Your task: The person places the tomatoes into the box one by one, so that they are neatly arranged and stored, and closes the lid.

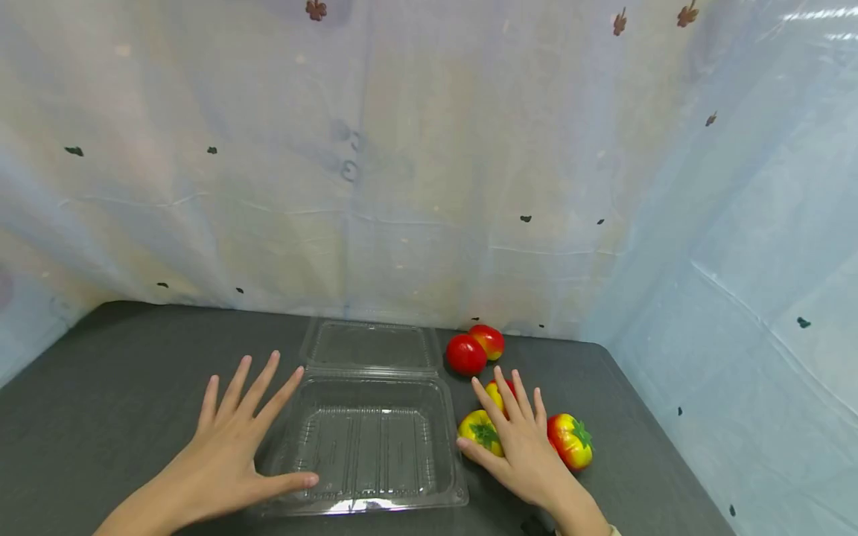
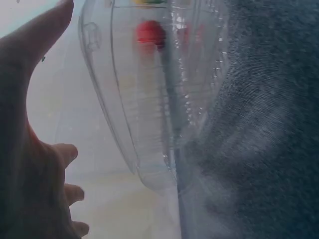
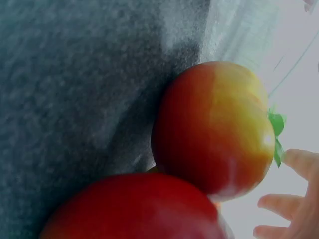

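Note:
A clear plastic clamshell box lies with its lid folded back on the dark table. My left hand, fingers spread, hovers over the box's left side; in the left wrist view the hand appears apart from the box. My right hand is held with spread fingers above several tomato-like fruits, partly hiding some of them. Near its thumb is a yellow fruit with green leaves; a red and yellow one sits to its right. In the right wrist view, fingertips appear near a leafy fruit.
Two more fruits, one red and one red-yellow, sit beside the box's lid. The dark table ends at a pale patterned sheet hanging behind and along the sides.

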`<action>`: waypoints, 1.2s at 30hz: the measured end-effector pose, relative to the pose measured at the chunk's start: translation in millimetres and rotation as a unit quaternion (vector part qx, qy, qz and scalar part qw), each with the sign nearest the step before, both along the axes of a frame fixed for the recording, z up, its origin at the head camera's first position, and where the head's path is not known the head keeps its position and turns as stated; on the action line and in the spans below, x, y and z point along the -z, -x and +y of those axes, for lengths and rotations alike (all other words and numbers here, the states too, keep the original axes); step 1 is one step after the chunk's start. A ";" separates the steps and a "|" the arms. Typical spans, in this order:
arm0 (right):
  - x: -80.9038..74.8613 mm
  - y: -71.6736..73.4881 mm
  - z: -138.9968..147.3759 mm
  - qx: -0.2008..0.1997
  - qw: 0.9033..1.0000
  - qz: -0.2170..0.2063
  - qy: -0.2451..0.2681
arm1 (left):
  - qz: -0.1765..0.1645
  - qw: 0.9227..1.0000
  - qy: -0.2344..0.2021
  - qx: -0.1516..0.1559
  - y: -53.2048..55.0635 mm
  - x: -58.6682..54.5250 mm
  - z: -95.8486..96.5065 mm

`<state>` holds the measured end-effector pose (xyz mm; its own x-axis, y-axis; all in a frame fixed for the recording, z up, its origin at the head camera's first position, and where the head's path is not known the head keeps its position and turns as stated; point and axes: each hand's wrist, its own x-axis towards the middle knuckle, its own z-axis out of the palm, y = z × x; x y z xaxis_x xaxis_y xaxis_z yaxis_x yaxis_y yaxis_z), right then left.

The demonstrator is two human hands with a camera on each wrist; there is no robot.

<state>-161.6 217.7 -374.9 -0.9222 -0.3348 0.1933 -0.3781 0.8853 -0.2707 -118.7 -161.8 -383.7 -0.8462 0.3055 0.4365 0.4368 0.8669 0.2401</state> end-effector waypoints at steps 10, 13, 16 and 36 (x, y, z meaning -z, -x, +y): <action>1.5 -0.1 9.9 -0.026 1.000 -0.007 -0.006 | -0.053 0.998 -0.012 0.037 -5.7 11.0 -13.9; 1.3 0.1 11.3 -0.033 0.999 -0.017 -0.001 | -0.063 0.997 -0.016 0.049 -6.1 13.8 -17.5; 1.7 -0.4 12.4 -0.042 0.999 -0.016 0.004 | -0.071 0.996 -0.021 0.055 -6.2 16.1 -19.4; 3.9 -2.7 17.9 -0.094 0.995 0.033 0.003 | -0.073 0.992 -0.060 0.083 -7.5 23.6 -20.2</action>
<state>-158.8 235.7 -378.9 -0.8287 -0.4987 0.2542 -0.5540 0.7958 -0.2447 -111.2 -182.0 -407.3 -0.8456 0.3983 0.3553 0.5238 0.7473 0.4090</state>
